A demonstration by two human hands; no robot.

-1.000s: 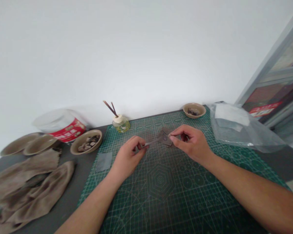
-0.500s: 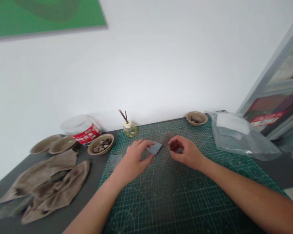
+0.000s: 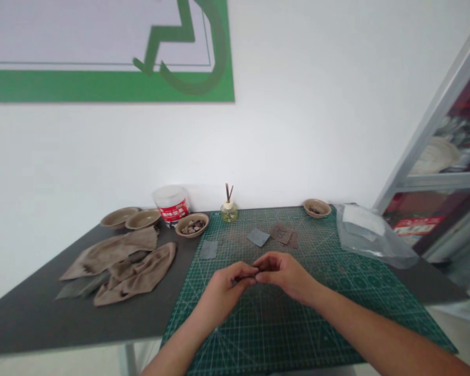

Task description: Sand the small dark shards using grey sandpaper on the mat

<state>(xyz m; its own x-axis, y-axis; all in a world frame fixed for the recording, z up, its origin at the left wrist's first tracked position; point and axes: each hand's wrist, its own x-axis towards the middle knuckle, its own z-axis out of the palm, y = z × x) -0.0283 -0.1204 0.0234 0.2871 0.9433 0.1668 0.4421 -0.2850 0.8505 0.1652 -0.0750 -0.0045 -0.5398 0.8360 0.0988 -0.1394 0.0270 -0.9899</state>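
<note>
Over the green cutting mat (image 3: 258,334), my left hand (image 3: 229,287) and my right hand (image 3: 284,274) meet at the fingertips. Both are closed in a pinch around something small and dark, mostly hidden by the fingers; I cannot make out what it is. Just beyond them lie a blue-grey square that looks like sandpaper (image 3: 258,237) and overlapping brown squares (image 3: 282,234), the top one with a dark mark. A pale grey square (image 3: 209,249) rests further left on the mat.
A bowl of small brown-grey pieces (image 3: 192,225) stands left of a reed diffuser (image 3: 229,211). Near it are a plastic jar (image 3: 172,203), two more bowls (image 3: 119,218) and stained cloths (image 3: 137,277). Right are another bowl (image 3: 317,208) and a clear plastic bag (image 3: 376,243).
Both hands have drawn back toward me from the squares, and their fingertips have come together. My left hand's fingers have closed from apart. The camera view has shifted.
</note>
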